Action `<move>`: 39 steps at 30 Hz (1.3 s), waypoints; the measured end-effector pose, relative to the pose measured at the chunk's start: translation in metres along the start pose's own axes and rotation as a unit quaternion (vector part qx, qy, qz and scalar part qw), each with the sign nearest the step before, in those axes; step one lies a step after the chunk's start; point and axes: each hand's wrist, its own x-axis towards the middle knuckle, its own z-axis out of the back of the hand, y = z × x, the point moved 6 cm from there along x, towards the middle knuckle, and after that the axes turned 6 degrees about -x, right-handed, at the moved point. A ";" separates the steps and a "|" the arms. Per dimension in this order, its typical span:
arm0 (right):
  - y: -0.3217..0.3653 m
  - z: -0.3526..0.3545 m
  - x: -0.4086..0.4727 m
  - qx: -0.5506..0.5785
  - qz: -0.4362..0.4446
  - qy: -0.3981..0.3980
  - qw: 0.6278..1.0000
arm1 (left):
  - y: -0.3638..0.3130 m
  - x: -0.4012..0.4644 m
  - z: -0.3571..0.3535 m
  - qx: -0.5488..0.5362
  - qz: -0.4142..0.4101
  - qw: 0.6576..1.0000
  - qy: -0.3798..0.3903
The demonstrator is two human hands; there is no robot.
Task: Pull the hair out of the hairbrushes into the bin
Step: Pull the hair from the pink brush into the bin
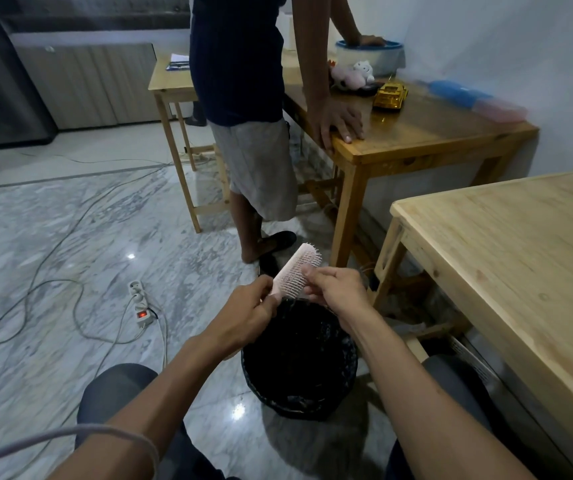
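A pale pink hairbrush (pixel 295 270) with light bristles is held tilted over a black bin (pixel 298 362) lined with a dark bag on the floor between my knees. My left hand (pixel 248 315) grips the brush by its handle end. My right hand (pixel 333 289) has its fingertips pinched in the bristles on the brush's right side. I cannot make out any hair on the brush.
A person stands just beyond the bin, one hand on a wooden table (pixel 416 140) holding a yellow toy car (pixel 389 95) and plush toys. A pale wooden table (pixel 520 258) is at my right. A power strip (pixel 139 304) and cables lie on the marble floor at left.
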 end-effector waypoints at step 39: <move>0.004 0.031 -0.019 0.042 0.042 -0.173 0.983 | 0.018 0.004 0.000 0.224 -0.015 0.973 -0.053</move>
